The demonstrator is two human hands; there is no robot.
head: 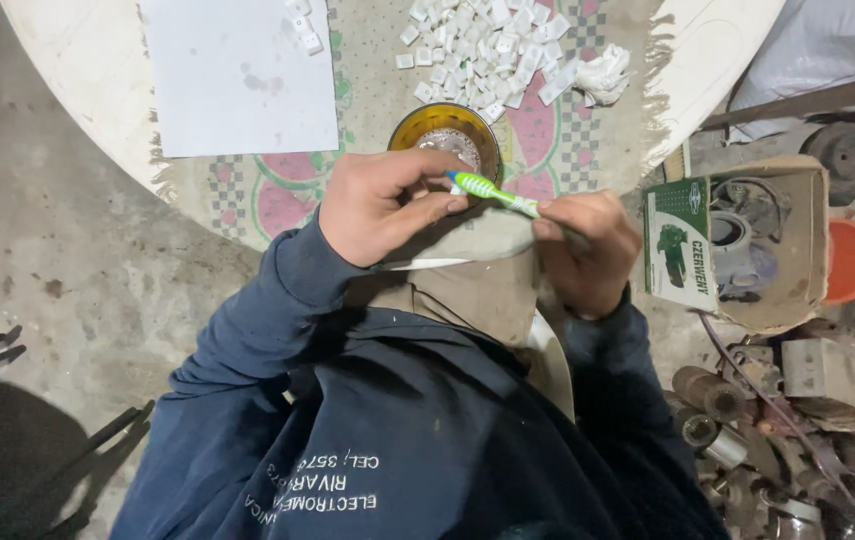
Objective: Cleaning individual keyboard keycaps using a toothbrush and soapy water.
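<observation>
My right hand (587,250) grips a green and white toothbrush (492,192) by its handle, with the brush head pointing left. My left hand (377,205) is closed around something small that the fingers hide, and the brush head rests against those fingertips. Both hands hover over a beige cloth (477,280) on my lap, just in front of a round amber glass dish (447,135) at the near edge of the round table (77,80). A heap of several small white plastic pieces (482,50) lies beyond the dish.
A white sheet of paper (237,75) with a few white pieces lies on the patterned tablecloth (277,200). An open cardboard box (747,245) with parts, an orange container (852,260) and scrap metal parts (787,420) stand on the floor at right. A crumpled white rag (605,72) lies beside the heap.
</observation>
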